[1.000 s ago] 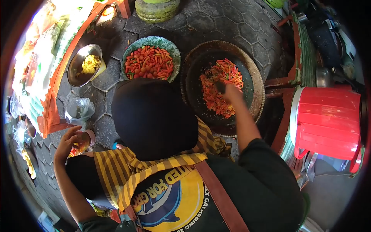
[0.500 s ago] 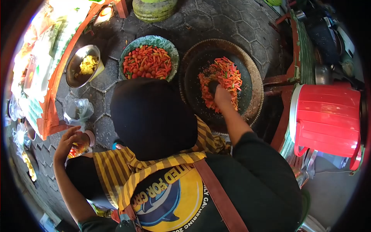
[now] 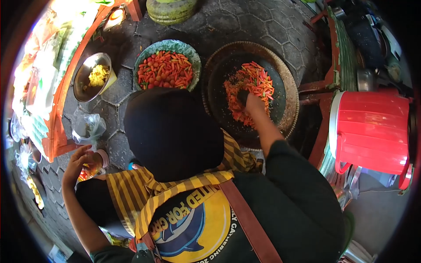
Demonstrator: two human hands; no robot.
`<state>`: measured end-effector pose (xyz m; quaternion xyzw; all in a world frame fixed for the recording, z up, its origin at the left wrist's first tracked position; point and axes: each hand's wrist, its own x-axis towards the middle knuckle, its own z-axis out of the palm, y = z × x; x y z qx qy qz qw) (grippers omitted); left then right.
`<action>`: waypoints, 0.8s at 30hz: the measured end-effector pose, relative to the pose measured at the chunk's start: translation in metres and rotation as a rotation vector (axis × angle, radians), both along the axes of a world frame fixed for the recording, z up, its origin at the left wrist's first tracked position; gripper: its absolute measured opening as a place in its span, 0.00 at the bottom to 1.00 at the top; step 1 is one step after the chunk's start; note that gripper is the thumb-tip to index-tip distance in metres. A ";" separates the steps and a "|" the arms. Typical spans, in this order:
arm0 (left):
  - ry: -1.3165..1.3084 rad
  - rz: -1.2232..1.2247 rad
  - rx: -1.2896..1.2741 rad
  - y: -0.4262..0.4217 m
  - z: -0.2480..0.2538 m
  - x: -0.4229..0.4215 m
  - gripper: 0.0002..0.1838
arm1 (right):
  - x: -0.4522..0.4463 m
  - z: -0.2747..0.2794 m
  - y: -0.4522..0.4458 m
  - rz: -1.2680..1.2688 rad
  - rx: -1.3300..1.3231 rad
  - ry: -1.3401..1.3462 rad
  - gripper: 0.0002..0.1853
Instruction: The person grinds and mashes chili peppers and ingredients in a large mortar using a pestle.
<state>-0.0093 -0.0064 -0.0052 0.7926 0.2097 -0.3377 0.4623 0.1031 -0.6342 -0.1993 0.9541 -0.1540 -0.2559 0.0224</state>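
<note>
My right hand point(image 3: 256, 106) is closed around a dark pestle point(image 3: 242, 96), pressed into red chillies point(image 3: 258, 79) in a wide, dark stone mortar point(image 3: 219, 90). Part of the chillies is crushed to coarse red bits around the pestle; others stay whole on the far side. A broad round tray with a ribbed rim point(image 3: 293, 103) lies beneath the mortar. On the left, my left hand point(image 3: 80, 163) hangs with fingers extended, holding nothing I can see. Close to it are a pinkish round lid or jar rim point(image 3: 102, 158) and a clear plastic bag point(image 3: 89, 128).
A patterned basin point(image 3: 198, 61) holds chillies and small tomatoes. Left of it stands a metal bowl point(image 3: 80, 83) with yellow paste. A green gas cylinder point(image 3: 172, 12) stands at the far side. On the right are a red cooler point(image 3: 372, 133) and wooden furniture point(image 3: 324, 114). The floor is hexagonal paving.
My right hand and the pestle have shifted slightly within the mortar, and the hand is a little blurred. My left hand stays nearly where it was.
</note>
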 end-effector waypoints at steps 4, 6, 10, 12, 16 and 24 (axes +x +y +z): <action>-0.035 -0.010 -0.054 0.000 -0.005 0.004 0.20 | 0.061 0.028 -0.050 -0.018 0.269 0.451 0.17; -0.040 0.009 -0.070 -0.006 0.001 0.000 0.21 | 0.059 0.038 -0.054 -0.072 0.269 0.430 0.17; -0.004 0.043 -0.018 -0.009 0.008 0.000 0.21 | 0.017 0.027 -0.011 0.025 0.082 -0.010 0.26; -0.002 -0.010 -0.040 -0.002 0.000 0.001 0.21 | -0.001 -0.016 0.001 -0.057 -0.008 -0.018 0.32; -0.030 -0.011 -0.032 0.000 -0.002 0.005 0.21 | 0.048 0.016 -0.046 -0.081 0.315 0.462 0.13; -0.041 -0.011 -0.027 0.001 0.002 -0.001 0.22 | 0.016 0.010 -0.048 -0.656 0.711 0.214 0.04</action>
